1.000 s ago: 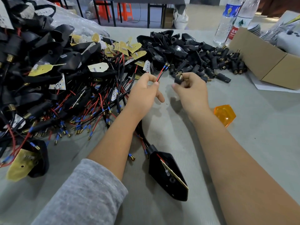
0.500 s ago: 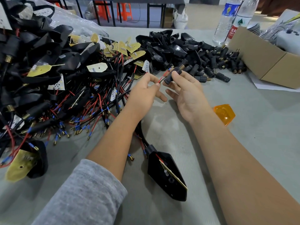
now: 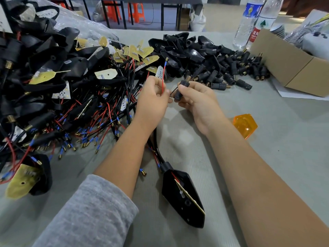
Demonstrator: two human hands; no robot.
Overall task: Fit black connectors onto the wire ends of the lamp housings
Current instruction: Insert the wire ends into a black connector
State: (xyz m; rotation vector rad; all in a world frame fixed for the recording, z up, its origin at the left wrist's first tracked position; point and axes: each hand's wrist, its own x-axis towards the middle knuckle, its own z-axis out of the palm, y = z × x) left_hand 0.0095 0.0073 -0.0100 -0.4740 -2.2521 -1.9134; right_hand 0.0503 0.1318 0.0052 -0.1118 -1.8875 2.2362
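My left hand [image 3: 151, 98] pinches a red wire [image 3: 162, 81] that stands up past my fingers, with a blue sleeve and brass tip at its top. My right hand [image 3: 197, 98] grips a black connector [image 3: 180, 90] with a brass threaded end pointing up. A thin black wire runs from between my hands into the connector's lower end. The wires lead down under my left wrist to a black lamp housing [image 3: 183, 198] lying on the table between my forearms.
A big tangle of wired housings [image 3: 53, 90] fills the left. A heap of loose black connectors [image 3: 236, 70] and empty housings lies at the back. A cardboard box [image 3: 292, 65] and two water bottles [image 3: 249, 20] stand at the right; an orange lens [image 3: 245, 126] lies by my right forearm.
My right hand brought the connector up against the wire ends. The black wire now enters the connector, and the red wire has swung upright in my left hand.
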